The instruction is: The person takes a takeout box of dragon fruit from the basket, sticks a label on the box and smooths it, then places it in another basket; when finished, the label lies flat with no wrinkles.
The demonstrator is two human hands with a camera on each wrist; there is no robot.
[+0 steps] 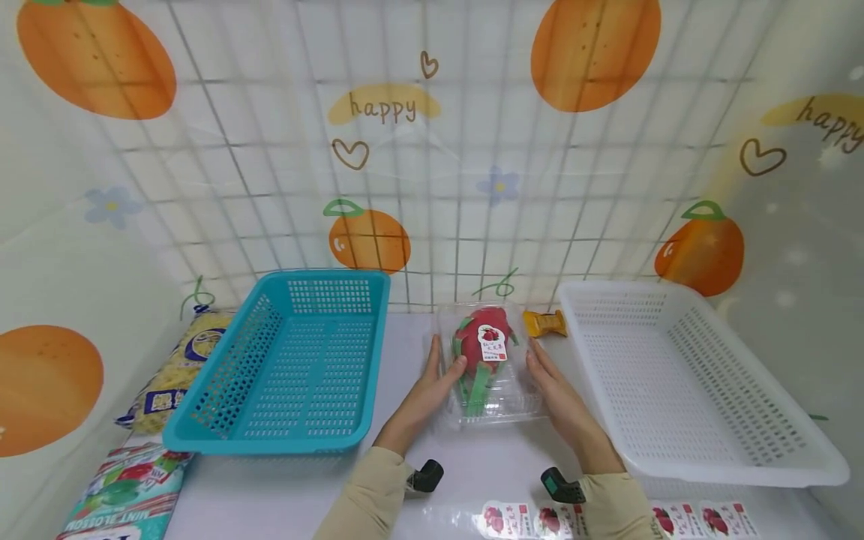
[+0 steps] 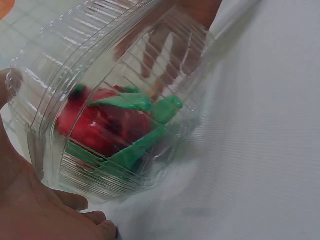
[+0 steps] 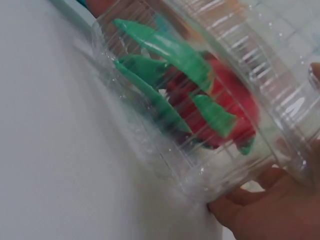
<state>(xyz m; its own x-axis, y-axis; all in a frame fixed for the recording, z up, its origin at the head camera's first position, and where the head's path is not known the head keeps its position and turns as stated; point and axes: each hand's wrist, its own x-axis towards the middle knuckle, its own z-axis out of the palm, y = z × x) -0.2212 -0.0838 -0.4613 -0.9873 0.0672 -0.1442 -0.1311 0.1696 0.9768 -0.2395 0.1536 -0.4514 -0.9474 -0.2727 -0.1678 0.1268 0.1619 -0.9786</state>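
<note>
A clear plastic clamshell box (image 1: 520, 401) sits in the middle of the head view. Inside it lies a red dragon fruit (image 1: 478, 334) with green leaf tips, and a white sticker (image 1: 492, 343) with a fruit picture shows on the lid. My left hand (image 1: 427, 394) grips the box's left side, thumb at the lid edge and fingers low against the wall, as the left wrist view shows. On the opposite side my right hand (image 1: 562, 394) holds it the same way; its fingers (image 3: 227, 210) reach under the box's lower edge.
A teal basket (image 1: 270, 446) stands left and a white basket (image 1: 715, 472) right. Behind the box is a small orange-yellow packet (image 1: 545, 324). A noodle bag (image 1: 162, 390) and a mint candy bag (image 1: 128, 487) lie far left. Sticker strips (image 1: 533, 520) lie at the front edge.
</note>
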